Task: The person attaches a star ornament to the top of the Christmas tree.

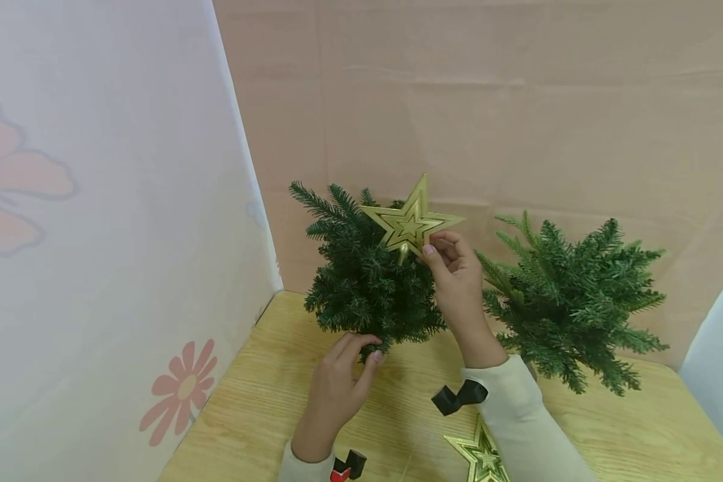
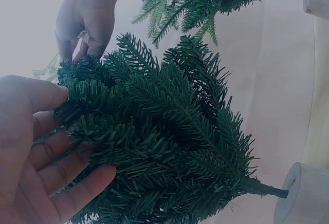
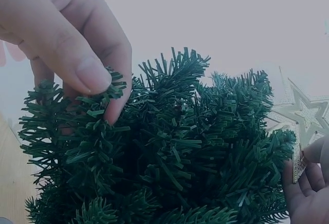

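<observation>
Right hand [image 1: 460, 284]: I saw it pinching one point of a gold star [image 1: 410, 226], close beside the dark tree [image 1: 364, 288].
Left hand [image 1: 337, 385]: thumb and forefinger clasped a branch tip [image 3: 97, 136] on that tree's near side.
Second tree [image 1: 578, 308]: stood right of it.

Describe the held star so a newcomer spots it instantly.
On the light wooden table, find the bushy green artificial tree, left in the head view. Before its upper branches is a shiny gold five-pointed star. Unlike the similar gold star lying lower down, this one is pinched in the right hand.
</observation>
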`<state>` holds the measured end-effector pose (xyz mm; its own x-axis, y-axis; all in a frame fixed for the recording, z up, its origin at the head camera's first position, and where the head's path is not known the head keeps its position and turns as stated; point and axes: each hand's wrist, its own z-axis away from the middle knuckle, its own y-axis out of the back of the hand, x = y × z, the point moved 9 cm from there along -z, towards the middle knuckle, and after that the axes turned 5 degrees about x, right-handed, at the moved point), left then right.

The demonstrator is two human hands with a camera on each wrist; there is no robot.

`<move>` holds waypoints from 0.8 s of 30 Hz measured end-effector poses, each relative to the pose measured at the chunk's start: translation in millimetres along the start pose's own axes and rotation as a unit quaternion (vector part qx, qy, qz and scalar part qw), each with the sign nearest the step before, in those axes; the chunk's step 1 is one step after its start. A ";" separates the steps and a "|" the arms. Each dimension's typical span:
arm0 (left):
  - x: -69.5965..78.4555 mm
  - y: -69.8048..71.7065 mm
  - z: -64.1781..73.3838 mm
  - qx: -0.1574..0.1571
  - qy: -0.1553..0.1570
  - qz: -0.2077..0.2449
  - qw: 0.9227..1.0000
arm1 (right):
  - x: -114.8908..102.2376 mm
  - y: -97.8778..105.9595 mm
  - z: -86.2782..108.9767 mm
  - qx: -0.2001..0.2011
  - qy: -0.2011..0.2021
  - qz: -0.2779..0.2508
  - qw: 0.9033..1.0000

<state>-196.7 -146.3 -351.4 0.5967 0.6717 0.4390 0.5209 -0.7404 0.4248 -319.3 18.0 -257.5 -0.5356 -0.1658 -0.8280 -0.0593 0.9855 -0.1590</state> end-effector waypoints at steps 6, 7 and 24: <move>-1.0 0.1 0.3 -0.003 0.008 -0.003 1.000 | -1.6 -0.7 1.0 -0.001 0.010 0.009 1.000; -1.1 0.0 0.4 -0.005 0.010 -0.005 1.000 | -1.8 -0.7 0.9 -0.001 0.014 0.012 1.000; 1.2 -2.1 0.5 -0.003 -0.004 -0.009 1.000 | 0.0 3.6 1.9 0.012 0.015 0.041 0.999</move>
<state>-196.7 -144.0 -352.2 0.5920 0.6845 0.4255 0.5279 -0.7282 0.4371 -317.9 21.4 -259.1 -0.5631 -0.0835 -0.8221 0.0060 0.9945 -0.1050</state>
